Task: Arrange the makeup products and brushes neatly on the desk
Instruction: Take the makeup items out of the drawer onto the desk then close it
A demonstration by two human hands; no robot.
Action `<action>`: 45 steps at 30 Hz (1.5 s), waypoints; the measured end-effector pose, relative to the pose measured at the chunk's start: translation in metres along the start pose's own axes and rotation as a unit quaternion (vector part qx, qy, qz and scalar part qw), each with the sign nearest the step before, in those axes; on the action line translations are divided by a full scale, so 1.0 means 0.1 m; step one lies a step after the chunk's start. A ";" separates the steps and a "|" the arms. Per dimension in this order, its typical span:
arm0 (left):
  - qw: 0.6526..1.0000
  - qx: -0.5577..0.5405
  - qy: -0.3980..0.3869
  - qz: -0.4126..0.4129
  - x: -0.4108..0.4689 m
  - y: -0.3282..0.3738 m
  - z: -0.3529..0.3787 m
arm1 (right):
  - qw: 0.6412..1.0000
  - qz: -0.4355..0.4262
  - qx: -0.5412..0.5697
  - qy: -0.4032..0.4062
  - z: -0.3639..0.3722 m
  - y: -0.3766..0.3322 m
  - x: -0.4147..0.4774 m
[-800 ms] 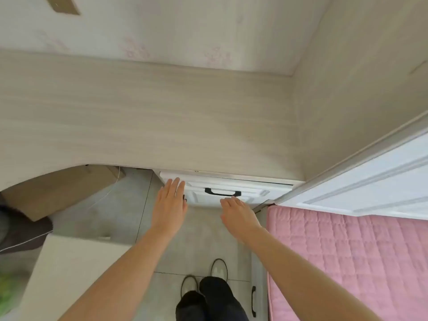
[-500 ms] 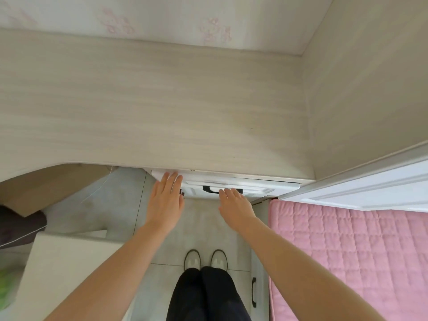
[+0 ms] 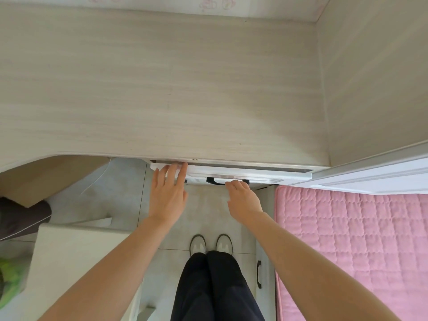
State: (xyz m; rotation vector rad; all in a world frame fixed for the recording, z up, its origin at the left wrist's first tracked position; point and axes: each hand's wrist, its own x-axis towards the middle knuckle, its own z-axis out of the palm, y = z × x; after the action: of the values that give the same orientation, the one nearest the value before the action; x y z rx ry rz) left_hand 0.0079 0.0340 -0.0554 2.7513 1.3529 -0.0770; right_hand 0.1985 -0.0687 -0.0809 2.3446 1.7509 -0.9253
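Wallpaper [image 3: 208,2] with a faint pink flower print runs along the top edge. A pale wood-grain side panel [image 3: 370,77] fills the upper right, a white panelled door [image 3: 382,174] below it. A pink quilted mattress [image 3: 347,239] takes the lower right. At bottom centre, pale shoes [image 3: 198,245] and dark trousers [image 3: 215,286] stand on grey floor tiles [image 3: 122,188]. At left sit a brown cardboard box [image 3: 58,174], a dark cushion [image 3: 20,216] and a white block [image 3: 76,251]

Soft even daylight, wide-angle edge warping
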 end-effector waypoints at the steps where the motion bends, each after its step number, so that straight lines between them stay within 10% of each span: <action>1: 1.000 0.006 0.002 -0.001 0.00 0.01 0.00 | 1.000 -0.002 0.003 -0.001 0.01 0.01 -0.03; 10: 1.000 -0.004 -0.005 -0.003 -0.11 0.07 -0.04 | 0.998 -0.034 0.040 -0.016 0.06 0.08 -0.33; 19: 0.996 -0.036 -0.083 0.016 -0.18 0.08 -0.06 | 0.969 -0.082 -0.017 0.234 -0.34 0.12 -0.68; 28: 0.994 -0.022 -0.095 0.058 -0.38 0.09 -0.12 | 0.989 0.005 -0.136 0.058 -0.21 0.47 -0.75; 45: 0.980 0.023 -0.136 0.145 -1.24 0.14 -0.21 | 0.988 -0.069 -0.100 0.094 0.19 0.36 -1.58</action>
State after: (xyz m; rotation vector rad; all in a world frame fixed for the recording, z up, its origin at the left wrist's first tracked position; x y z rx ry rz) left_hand -0.0565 -0.0706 -0.0239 2.8116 0.8862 -0.4515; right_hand 0.1961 -0.2231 -0.0278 2.2702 1.9917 -0.5258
